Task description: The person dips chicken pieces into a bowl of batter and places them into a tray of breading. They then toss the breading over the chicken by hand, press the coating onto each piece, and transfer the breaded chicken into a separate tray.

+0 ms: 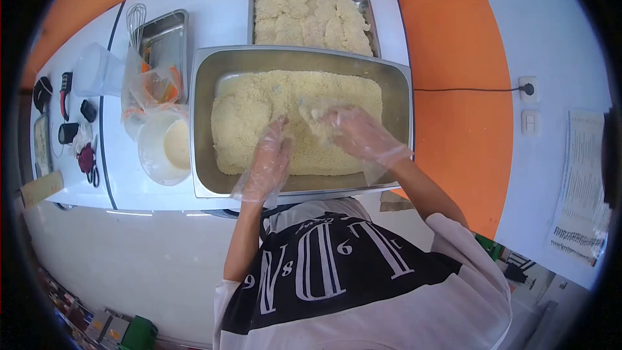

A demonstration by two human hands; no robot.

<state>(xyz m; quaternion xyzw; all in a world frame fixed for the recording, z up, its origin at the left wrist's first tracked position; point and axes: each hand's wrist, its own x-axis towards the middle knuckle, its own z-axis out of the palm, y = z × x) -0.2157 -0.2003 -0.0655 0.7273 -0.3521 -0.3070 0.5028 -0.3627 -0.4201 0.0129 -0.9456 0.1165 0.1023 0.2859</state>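
Observation:
A large steel tray [207, 84] holds a bed of pale breadcrumbs [259, 116]. Both my hands are inside it and wear clear plastic gloves. My left hand [271, 162] rests flat on the crumbs near the front of the tray, fingers spread, with nothing in it. My right hand [359, 135] grips a crumb-coated piece of food [315, 112] just above the crumbs at the middle of the tray. A flat breaded piece [240, 120] lies in the crumbs to the left of my hands.
Behind the big tray, a second steel tray [369, 6] is filled with several breaded pieces [311, 16]. To the left are a bowl of pale batter [167, 146], a plastic bag [152, 87], a smaller tray [165, 29], a whisk [135, 19] and a clear cup [94, 68]. An orange wall with a socket [528, 89] is on the right.

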